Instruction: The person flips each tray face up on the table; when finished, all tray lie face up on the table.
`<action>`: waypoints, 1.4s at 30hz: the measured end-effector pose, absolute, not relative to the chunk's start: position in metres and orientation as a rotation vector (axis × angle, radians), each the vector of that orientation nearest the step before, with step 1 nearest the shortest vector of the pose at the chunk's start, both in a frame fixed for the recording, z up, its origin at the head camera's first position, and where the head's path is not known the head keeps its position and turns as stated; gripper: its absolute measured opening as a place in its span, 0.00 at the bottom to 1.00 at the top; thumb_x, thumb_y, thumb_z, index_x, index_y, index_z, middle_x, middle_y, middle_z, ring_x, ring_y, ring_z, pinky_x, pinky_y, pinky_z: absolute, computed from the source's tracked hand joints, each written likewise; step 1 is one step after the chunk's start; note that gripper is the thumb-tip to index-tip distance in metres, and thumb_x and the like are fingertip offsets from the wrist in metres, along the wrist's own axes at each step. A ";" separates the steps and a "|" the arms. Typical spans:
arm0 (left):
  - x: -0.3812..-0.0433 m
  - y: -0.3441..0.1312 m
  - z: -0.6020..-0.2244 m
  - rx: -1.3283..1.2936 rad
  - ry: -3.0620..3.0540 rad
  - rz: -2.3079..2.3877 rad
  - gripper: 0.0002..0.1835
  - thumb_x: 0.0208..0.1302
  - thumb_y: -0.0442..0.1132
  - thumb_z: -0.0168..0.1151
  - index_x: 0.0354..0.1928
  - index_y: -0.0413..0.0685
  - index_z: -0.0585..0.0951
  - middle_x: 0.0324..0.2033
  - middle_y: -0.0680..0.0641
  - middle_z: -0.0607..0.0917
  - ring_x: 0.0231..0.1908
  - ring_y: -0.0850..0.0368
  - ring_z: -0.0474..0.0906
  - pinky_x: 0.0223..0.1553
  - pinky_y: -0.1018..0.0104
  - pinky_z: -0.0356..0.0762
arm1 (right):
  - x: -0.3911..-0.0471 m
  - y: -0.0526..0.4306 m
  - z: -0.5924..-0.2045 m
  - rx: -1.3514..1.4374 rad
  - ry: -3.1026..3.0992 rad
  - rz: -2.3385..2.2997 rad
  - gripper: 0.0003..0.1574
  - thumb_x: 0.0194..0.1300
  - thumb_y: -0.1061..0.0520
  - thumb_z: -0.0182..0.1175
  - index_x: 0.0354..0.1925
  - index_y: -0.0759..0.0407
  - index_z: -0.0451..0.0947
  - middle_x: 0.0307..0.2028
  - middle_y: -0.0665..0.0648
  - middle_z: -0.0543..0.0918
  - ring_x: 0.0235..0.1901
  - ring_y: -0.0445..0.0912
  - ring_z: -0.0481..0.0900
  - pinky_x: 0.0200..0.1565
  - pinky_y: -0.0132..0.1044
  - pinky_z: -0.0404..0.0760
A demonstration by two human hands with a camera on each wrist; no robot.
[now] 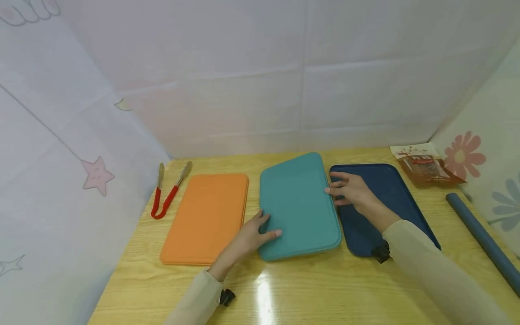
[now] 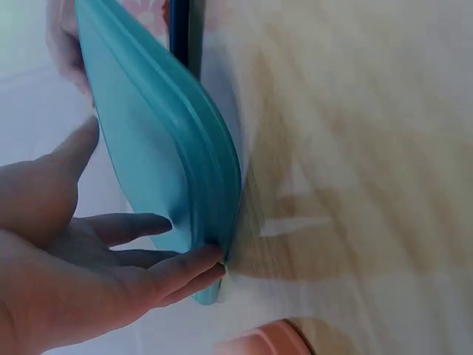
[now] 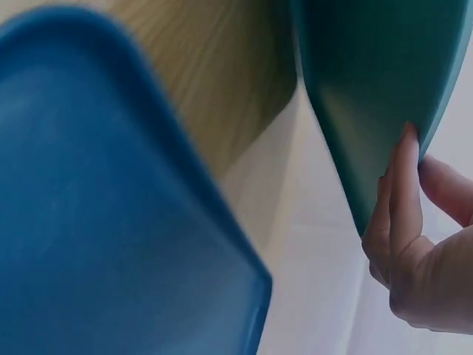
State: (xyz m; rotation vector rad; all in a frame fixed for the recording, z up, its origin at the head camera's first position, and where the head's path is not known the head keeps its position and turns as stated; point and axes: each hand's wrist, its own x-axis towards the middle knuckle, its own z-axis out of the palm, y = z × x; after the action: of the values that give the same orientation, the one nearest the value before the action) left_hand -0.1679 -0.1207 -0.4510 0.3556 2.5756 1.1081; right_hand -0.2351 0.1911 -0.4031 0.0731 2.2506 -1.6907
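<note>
Beside the navy tray [image 1: 394, 196], right grip [image 1: 351, 192] pinches teal tray [image 1: 302, 205], left grip [image 1: 253, 234] loosely touching.

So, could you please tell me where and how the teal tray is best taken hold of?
Probably take the teal tray by its raised right edge, coming from the right: it tilts up on that side, leaving its underside free for fingers, with the thumb on top, as the right hand pinches it. The left hand could steady the left edge, which lies lower.
</note>
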 end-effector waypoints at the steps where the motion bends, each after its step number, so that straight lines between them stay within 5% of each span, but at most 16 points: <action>1: -0.161 -0.122 -0.450 0.375 2.557 1.089 0.47 0.60 0.58 0.64 0.72 0.37 0.59 0.73 0.34 0.49 0.71 0.36 0.48 0.66 0.43 0.57 | -0.234 0.190 -0.400 0.068 2.223 -1.705 0.47 0.65 0.60 0.63 0.75 0.55 0.51 0.62 0.71 0.69 0.42 0.43 0.82 0.43 0.43 0.83; 5: -0.136 -0.122 -0.446 0.445 2.548 1.052 0.51 0.55 0.57 0.69 0.74 0.42 0.56 0.73 0.35 0.47 0.71 0.35 0.48 0.65 0.43 0.59 | -0.232 0.186 -0.387 0.035 2.130 -1.778 0.49 0.65 0.60 0.63 0.76 0.52 0.48 0.54 0.63 0.74 0.39 0.40 0.80 0.42 0.41 0.83; 12: -0.107 -0.108 -0.444 0.486 2.681 1.027 0.48 0.53 0.41 0.75 0.73 0.42 0.59 0.72 0.35 0.56 0.67 0.34 0.59 0.57 0.47 0.71 | -0.227 0.174 -0.372 -0.027 2.060 -1.862 0.49 0.65 0.58 0.63 0.76 0.49 0.49 0.42 0.51 0.75 0.42 0.42 0.79 0.42 0.41 0.81; 23: -0.089 -0.093 -0.437 0.601 2.786 1.070 0.48 0.52 0.26 0.69 0.73 0.34 0.53 0.67 0.30 0.62 0.62 0.35 0.67 0.55 0.47 0.73 | -0.216 0.147 -0.342 -0.124 1.889 -2.017 0.50 0.66 0.59 0.62 0.76 0.48 0.46 0.42 0.56 0.75 0.36 0.44 0.82 0.42 0.44 0.83; 36: -0.072 -0.088 -0.434 0.710 2.808 1.328 0.50 0.55 0.25 0.64 0.76 0.46 0.48 0.65 0.32 0.67 0.56 0.40 0.74 0.45 0.53 0.81 | -0.216 0.118 -0.334 -0.158 1.706 -2.133 0.51 0.64 0.64 0.63 0.76 0.46 0.47 0.34 0.54 0.77 0.31 0.44 0.82 0.38 0.42 0.84; 42: -0.070 -0.085 -0.418 0.814 2.869 1.454 0.52 0.55 0.23 0.63 0.77 0.53 0.47 0.61 0.35 0.72 0.49 0.44 0.80 0.32 0.72 0.81 | -0.216 0.105 -0.332 -0.173 1.721 -2.156 0.49 0.65 0.63 0.63 0.75 0.45 0.50 0.34 0.55 0.77 0.33 0.45 0.81 0.39 0.43 0.84</action>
State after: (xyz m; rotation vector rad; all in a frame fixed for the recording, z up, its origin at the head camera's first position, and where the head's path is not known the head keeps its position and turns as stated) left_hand -0.0697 -0.0852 -0.4179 0.8144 2.8693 1.4536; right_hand -0.2160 0.1053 -0.3323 -0.1731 1.7213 -2.1563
